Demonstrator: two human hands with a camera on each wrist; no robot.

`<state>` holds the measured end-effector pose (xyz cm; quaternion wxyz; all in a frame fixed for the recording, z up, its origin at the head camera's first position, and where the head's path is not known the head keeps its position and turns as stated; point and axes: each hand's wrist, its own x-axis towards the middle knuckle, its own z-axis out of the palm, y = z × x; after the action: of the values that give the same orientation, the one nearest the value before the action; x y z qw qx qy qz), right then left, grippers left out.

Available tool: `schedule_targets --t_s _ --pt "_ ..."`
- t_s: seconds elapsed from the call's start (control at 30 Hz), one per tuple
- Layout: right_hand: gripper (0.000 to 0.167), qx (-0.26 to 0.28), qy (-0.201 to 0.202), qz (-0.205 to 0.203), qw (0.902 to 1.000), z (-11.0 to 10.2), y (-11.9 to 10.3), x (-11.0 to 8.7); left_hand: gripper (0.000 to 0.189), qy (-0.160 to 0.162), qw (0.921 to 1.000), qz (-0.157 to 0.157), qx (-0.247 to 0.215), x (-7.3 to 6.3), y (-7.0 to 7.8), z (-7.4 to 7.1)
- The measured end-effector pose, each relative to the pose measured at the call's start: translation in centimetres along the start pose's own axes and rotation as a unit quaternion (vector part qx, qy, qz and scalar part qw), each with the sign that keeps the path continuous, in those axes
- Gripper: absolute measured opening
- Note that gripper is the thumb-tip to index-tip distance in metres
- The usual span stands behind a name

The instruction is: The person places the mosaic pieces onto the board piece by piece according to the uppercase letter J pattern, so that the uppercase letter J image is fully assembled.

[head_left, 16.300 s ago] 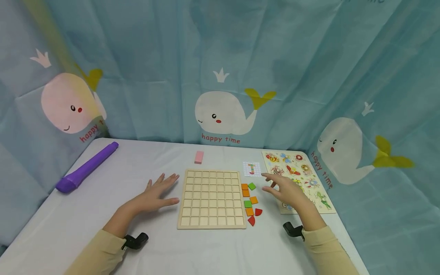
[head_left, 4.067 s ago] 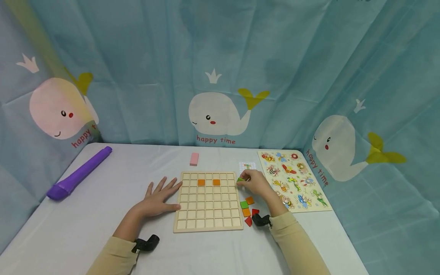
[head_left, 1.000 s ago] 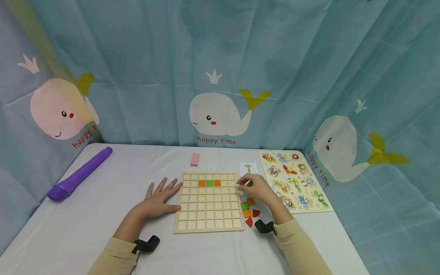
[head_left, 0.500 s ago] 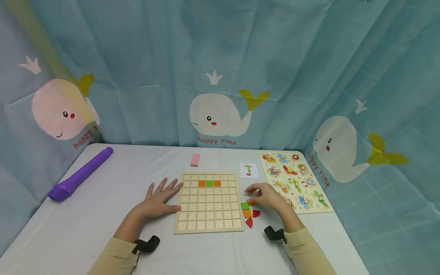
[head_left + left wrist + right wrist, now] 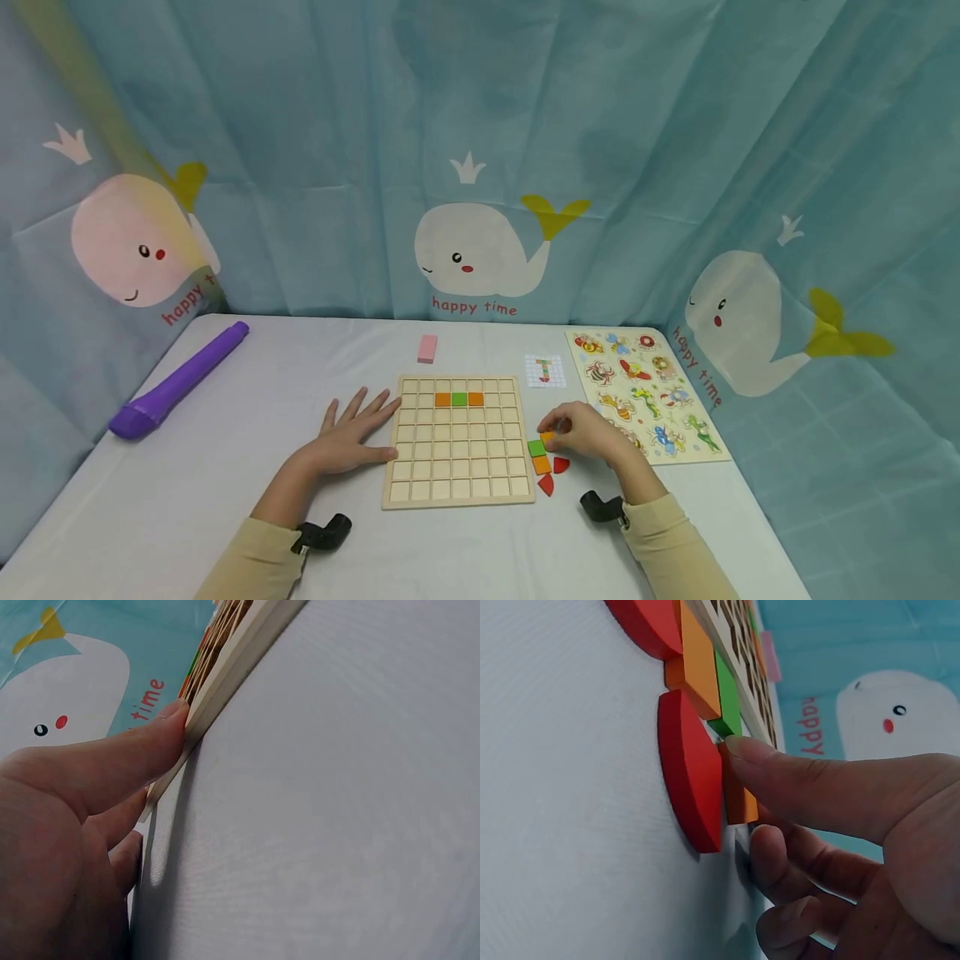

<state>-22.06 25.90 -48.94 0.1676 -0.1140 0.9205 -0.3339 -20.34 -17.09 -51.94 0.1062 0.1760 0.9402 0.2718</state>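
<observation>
My left hand (image 5: pixel 341 442) lies with spread fingers against the left edge of the wooden grid board (image 5: pixel 461 458); in the left wrist view the thumb (image 5: pixel 142 754) touches that edge. Orange, green (image 5: pixel 459 400) and orange square tiles sit side by side in the board's second row from the back. To the right of the board, my right hand (image 5: pixel 585 429) pinches a loose orange square tile (image 5: pixel 739 795) between thumb and fingers, low at the table. Close by lie a green tile (image 5: pixel 537 448), another orange tile (image 5: pixel 542 466) and two red quarter-round pieces (image 5: pixel 690 776).
A small card (image 5: pixel 545 372) with a coloured grid pattern lies behind the loose tiles. A picture board of bugs (image 5: pixel 652 400) is at the right, a pink block (image 5: pixel 427 349) behind the grid board, and a purple tapered object (image 5: pixel 180 379) at the left.
Earlier, two orange tiles and then a green one between them went onto the board. Lately my right hand has moved from the board's right edge to the loose orange tile. The left hand stays put.
</observation>
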Motion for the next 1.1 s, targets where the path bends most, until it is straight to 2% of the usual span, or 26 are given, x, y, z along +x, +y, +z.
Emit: schedule_targets --t_s 0.23,0.6,0.83,1.1 --pt "0.016 -0.013 0.014 0.007 0.9998 -0.1 0.2 0.1 0.092 0.002 1.0 -0.001 0.005 0.2 0.0 0.1" --pt "0.018 -0.008 0.017 -0.024 0.9995 -0.7 -0.4 0.7 0.092 0.003 1.0 0.0 0.008 0.2 -0.4 0.2" --pt "0.024 0.005 0.016 -0.046 0.9988 -0.6 -2.0 1.7 0.092 0.005 1.0 0.002 0.001 0.2 -0.5 0.3" --pt "0.013 0.003 0.035 -0.08 0.9962 0.0 -3.6 3.3 0.091 0.009 0.9999 0.008 0.004 0.2 -0.6 0.4"
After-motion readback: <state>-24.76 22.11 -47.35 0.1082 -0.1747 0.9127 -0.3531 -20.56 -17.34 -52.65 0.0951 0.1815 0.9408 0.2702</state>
